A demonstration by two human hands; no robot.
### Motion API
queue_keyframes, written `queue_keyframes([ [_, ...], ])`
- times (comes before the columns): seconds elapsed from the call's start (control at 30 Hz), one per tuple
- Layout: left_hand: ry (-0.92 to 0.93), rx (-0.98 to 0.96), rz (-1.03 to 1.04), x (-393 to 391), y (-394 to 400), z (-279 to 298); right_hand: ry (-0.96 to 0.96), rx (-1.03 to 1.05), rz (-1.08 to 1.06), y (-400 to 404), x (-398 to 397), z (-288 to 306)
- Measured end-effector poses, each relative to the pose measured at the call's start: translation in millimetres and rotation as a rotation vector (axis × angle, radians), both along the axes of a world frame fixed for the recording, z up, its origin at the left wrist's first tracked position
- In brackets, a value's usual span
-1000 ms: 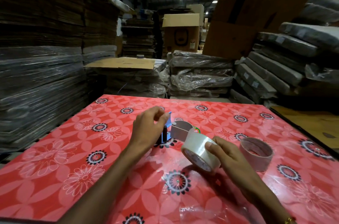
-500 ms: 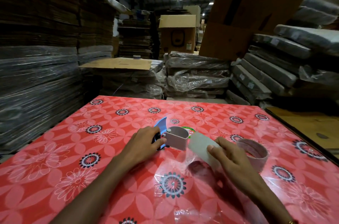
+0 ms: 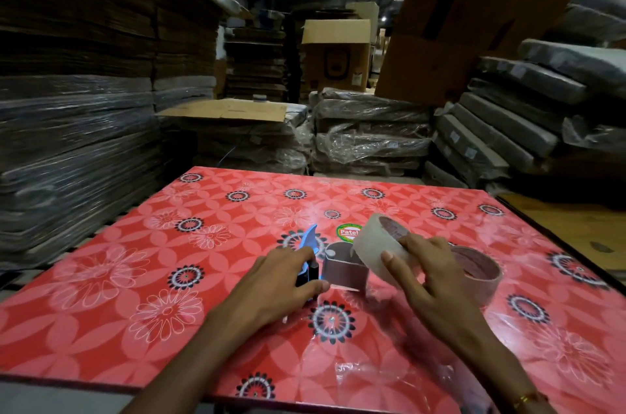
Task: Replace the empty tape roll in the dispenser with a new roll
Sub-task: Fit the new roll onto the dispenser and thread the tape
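Observation:
The tape dispenser, with a blue blade guard and a grey-brown hub, lies on the red flowered table. My left hand holds it down at its black handle end. My right hand grips a new clear tape roll, tilted and held just above the right side of the hub. The empty cardboard core lies flat on the table to the right, partly behind my right hand.
Tall stacks of flattened cardboard stand left of the table. Plastic-wrapped bundles and big cartons stand beyond the far edge. A wooden surface adjoins the table on the right. A crumpled clear film lies near the front edge.
My right hand has lifted the new roll from low on the table up over the dispenser's hub. My left hand has slid down onto the handle. The camera has tilted slightly.

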State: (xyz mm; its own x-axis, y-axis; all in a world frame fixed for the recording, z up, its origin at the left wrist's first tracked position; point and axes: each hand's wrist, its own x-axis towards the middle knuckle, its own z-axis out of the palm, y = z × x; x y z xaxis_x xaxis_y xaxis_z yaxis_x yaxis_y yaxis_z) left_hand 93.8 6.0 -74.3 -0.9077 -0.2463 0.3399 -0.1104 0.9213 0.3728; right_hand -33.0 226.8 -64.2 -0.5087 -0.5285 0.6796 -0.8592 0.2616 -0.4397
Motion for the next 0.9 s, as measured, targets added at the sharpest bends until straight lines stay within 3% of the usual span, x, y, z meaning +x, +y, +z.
queue_keyframes([
  [0.47, 0.089, 0.036, 0.221, 2.2, 32.8, -25.0, 0.241, 0.200, -0.129, -43.0, 17.5, -3.0],
  [0.9, 0.076, 0.066, 0.233, 5.2, 38.0, -19.0, 0.380, 0.445, -0.212, -49.1, 21.6, -13.6],
])
